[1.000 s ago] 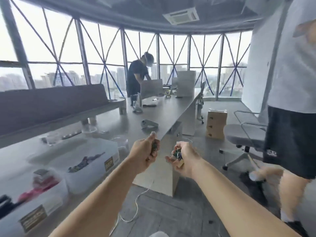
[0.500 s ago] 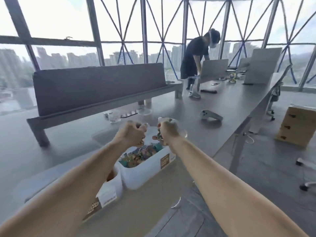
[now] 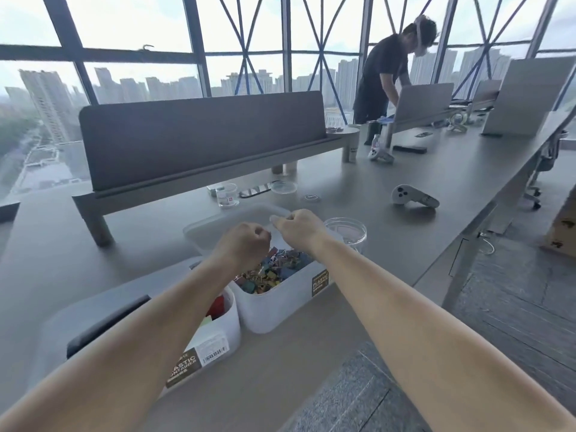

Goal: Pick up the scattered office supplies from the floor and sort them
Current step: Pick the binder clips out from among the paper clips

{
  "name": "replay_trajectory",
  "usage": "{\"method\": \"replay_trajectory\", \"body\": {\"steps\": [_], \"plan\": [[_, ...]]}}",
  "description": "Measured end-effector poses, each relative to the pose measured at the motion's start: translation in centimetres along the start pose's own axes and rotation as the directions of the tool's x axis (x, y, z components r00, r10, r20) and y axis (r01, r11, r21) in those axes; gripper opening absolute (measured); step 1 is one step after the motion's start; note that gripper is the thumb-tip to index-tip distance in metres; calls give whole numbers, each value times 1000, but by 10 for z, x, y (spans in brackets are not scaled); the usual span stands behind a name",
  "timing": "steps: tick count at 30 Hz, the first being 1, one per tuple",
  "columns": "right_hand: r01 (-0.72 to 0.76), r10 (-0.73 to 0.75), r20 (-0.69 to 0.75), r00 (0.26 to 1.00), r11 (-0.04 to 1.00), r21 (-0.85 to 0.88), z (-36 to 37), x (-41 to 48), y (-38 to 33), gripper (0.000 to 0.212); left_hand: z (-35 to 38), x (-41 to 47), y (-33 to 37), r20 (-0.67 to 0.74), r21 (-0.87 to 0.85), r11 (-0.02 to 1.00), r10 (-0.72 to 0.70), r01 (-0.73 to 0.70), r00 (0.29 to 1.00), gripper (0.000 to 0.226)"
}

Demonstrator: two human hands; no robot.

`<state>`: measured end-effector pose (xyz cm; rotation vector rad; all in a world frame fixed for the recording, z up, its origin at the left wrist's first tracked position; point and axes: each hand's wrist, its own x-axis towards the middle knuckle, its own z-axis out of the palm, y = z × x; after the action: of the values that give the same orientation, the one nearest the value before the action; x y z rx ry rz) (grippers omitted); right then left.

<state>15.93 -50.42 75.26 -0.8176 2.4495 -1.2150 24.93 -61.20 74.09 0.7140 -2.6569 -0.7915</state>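
Grey surface (image 3: 405, 244) beside the windows (image 3: 124, 23) carries the open bin (image 3: 271, 313) of coloured binder clips (image 3: 280, 271), and I hold my left hand (image 3: 241, 244) and right hand (image 3: 299, 229) curled just above it, whatever they pinch hidden from me, so clips would drop among their kind.

Head view, one wearer. Left forearm (image 3: 131, 344) and right forearm (image 3: 414, 325) were bare along their whole visible length, from wrist to frame edge. Left hand (image 3: 241, 244) and right hand (image 3: 300, 229) were bare too, seen from the back, with knuckles showing as low ridges. The wide-angle lens made both forearms look broad near the bottom edge, tapering toward the wrists.
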Motion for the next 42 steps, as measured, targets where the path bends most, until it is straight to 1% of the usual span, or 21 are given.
{"method": "replay_trajectory", "body": {"steps": [3,5,6,8,10,13,16,18,20,24,27,30,35,38,42], "plan": [[30,-34,-62,998,998,-52,-7,-5,2,35,-7,-10,5,13,5,1000,-6,6,1000,38],[65,-77,-94,993,989,-129,-18,-18,3,38,-12,-19,8,19,18,1000,13,-14,1000,32],[78,-97,-96,991,980,-185,-25,-30,5,36,-14,-26,11,18,9,1000,27,-27,999,28],[95,-126,-89,988,952,-292,-43,-56,11,30,-18,-42,24,14,-17,996,85,-84,996,19],[94,-136,-93,986,929,-358,-61,-84,24,25,-18,-65,41,27,-4,988,156,-155,987,12],[62,-120,-108,987,899,-434,-88,-138,50,20,-10,-109,71,64,-4,966,257,-257,964,7],[-14,-59,-134,989,871,-492,-110,-205,83,18,13,-151,98,131,-13,936,349,-350,928,10],[-90,-4,-175,985,843,-531,-118,-250,109,19,39,-177,111,181,-45,918,396,-395,900,10],[-179,76,-212,974,831,-527,-122,-294,140,22,71,-203,120,249,-100,909,417,-405,874,11],[-350,253,-253,934,792,-500,-118,-375,208,20,146,-251,127,417,-104,894,438,-437,797,12],[-461,401,-228,887,772,-438,-105,-425,263,25,204,-281,126,558,-87,902,396,-423,730,17],[-545,522,-176,835,734,-406,-91,-461,318,30,269,-299,114,658,-41,909,336,-414,674,21],[-675,655,-180,734,674,-299,-63,-490,405,33,365,-309,90,787,28,898,251,-438,564,26],[-730,720,-146,678,637,-249,-49,-490,444,33,408,-304,78,826,53,902,202,-429,526,12],[-775,769,-119,628,603,-190,-31,-474,490,28,467,-288,59,864,81,906,144,-416,483,14]]}}
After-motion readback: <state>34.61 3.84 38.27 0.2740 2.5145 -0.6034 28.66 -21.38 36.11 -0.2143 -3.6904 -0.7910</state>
